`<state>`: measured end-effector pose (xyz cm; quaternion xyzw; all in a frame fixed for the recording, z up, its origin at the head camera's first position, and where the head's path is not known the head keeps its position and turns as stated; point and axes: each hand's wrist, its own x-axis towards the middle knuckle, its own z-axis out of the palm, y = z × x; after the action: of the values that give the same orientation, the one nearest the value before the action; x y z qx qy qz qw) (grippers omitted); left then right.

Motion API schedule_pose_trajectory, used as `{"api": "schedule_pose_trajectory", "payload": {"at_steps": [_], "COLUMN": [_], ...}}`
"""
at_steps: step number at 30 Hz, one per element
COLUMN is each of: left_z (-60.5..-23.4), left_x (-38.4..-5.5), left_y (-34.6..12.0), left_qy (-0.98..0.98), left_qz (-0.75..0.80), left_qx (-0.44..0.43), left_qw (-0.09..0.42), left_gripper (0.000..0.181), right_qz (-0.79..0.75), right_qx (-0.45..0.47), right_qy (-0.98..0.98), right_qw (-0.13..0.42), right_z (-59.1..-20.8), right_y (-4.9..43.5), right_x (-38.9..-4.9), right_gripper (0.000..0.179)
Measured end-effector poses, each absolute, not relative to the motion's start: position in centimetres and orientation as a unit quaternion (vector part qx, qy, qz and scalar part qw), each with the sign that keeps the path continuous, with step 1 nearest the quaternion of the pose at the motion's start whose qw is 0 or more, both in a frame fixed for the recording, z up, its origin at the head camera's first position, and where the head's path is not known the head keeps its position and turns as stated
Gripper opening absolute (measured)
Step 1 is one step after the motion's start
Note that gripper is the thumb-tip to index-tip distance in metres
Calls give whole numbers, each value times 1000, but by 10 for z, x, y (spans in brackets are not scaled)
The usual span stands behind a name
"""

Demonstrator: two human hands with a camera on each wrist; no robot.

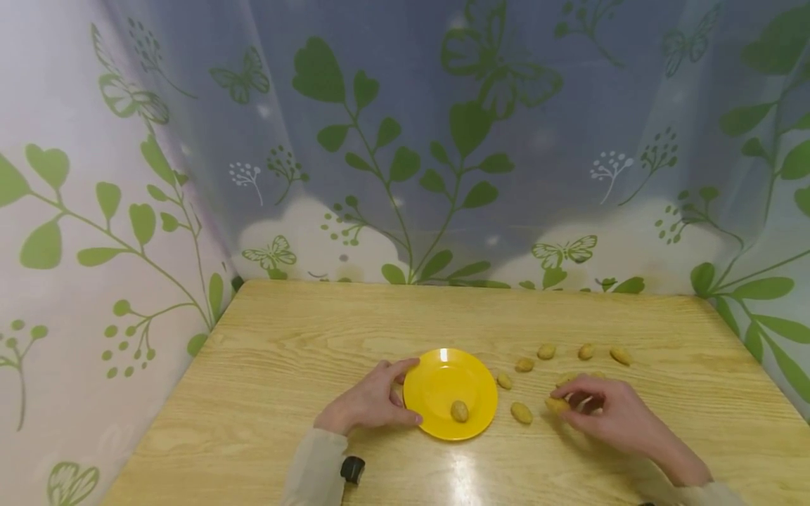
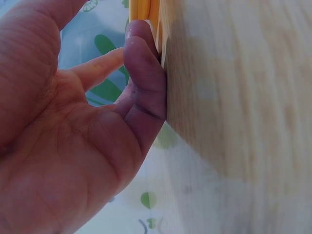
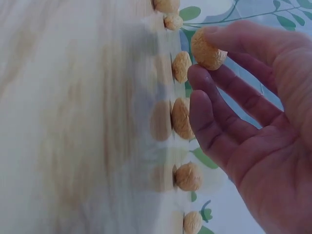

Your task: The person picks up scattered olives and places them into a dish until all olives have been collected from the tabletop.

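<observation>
Pinching a wrinkled tan lump (image 3: 208,51) between thumb and fingertips of my right hand (image 1: 616,418), I judge it light, firm and hardly slippery, best held round its middle. Left of that pinch, my left hand (image 1: 370,399) grips a yellow plate (image 1: 438,390) by its rim. Wood-grain table (image 1: 297,330) lies beneath my fingers; leaf-patterned cloth (image 1: 405,161) hangs beyond.

Plate (image 1: 436,383) between left hand (image 1: 373,397) and right hand (image 1: 614,416)!
Here on the surface (image 1: 304,323), the left hand sits at the plate's left rim, with one nut (image 1: 459,411) on the plate, toward its near edge. Just off the right rim lies another nut (image 1: 503,380); nearer the front, a loose nut (image 1: 522,412) between plate and right hand, a held nut (image 1: 555,404) in its fingers. Behind, four more nuts (image 1: 547,351) arc away rightward; back beyond the surface, the curtain (image 1: 405,154).
</observation>
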<state>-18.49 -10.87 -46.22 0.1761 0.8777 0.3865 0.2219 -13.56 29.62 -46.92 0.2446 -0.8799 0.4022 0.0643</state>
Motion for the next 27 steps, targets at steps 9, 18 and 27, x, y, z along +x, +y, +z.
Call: {"api": "schedule_pose_trajectory", "payload": {"at_steps": [9,18,27], "left_z": [-460,-460,-459], "left_x": [-184,-185,-184], "left_y": [-108,-109,-109], "left_qy": [875,877,875], "left_qz": [392,388,392], "left_qx": [174,177,178], "left_qw": [223,220,220], "left_gripper": [94,95,96], "right_qz": [416,426,427], "right_qx": [248,251,278], "right_qy": [-873,-868,-859], "right_qw": [59,52,49], "right_z": [-464,-465,-464], "right_y": [283,265,250], "right_x": [-140,-146,-150], "right_gripper": [28,25,23]}}
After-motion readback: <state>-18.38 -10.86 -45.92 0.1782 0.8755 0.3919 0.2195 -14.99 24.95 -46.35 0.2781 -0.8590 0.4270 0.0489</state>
